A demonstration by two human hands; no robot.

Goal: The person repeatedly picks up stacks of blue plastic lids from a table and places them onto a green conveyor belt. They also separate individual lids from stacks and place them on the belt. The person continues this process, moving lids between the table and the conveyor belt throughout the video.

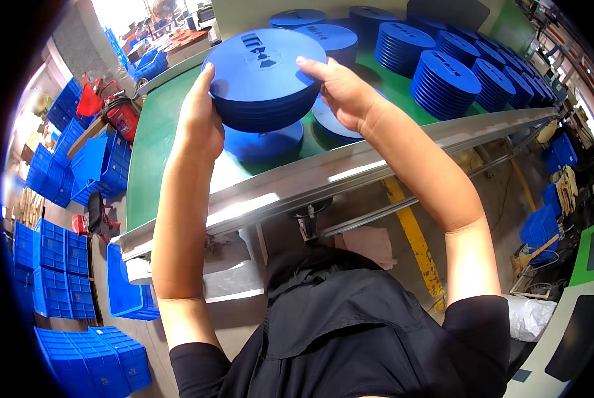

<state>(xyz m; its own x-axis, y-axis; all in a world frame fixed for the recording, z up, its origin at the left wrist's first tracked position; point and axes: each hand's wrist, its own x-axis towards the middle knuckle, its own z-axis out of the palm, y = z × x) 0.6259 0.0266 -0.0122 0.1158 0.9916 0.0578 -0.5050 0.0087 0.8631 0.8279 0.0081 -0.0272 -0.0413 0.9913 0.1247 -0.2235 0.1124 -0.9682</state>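
Between my two hands I hold a stack of round blue discs [267, 69], raised over the green work surface. My left hand [201, 119] grips the left side, thumb up at the rim. On the right side my right hand [345, 93] is closed round the edge, its thumb resting on the top disc. Dark cut-out shapes mark the top disc near its far edge. Below the held stack lies another blue disc [265, 142], partly hidden by it. To its right a further round piece [333, 118] is half covered by the held stack and my right hand.
Several more stacks of blue discs [446, 83] stand along the right and back of the green table [158, 139], which has a metal front rail [376, 162]. Blue crates [61, 268] are piled at left, near a red fire extinguisher [120, 118]. Yellow floor tape [416, 242] runs below.
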